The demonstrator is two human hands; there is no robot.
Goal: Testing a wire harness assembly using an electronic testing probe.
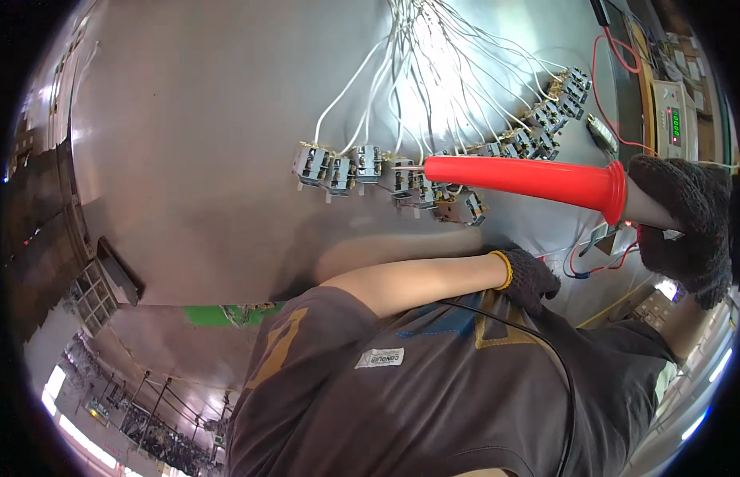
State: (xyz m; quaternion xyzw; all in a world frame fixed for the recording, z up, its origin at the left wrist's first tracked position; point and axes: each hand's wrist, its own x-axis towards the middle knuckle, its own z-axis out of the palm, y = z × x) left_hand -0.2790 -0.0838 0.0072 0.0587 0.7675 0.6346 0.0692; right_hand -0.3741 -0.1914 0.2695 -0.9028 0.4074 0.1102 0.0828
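Observation:
A large red test probe (521, 181) lies across the view, its thin metal tip pointing left over a row of small grey switch-like blocks (367, 164). My right hand (688, 226), in a dark knit glove, is closed around the probe's back end. The tip appears at one block (402, 178); whether it touches is unclear. White wires (346, 95) run from the blocks to a bundle at the far edge. My left hand (533, 280), in a dark glove with a yellow cuff, is curled near my body at the table's near side; its fingertips are hidden.
The shiny metal table (187, 159) carries everything. At the right stands a tester (673, 123) with a green digital display. Red leads (596, 71) and other cables lie around it. A dark angled piece (119, 270) sits at the table's near left corner.

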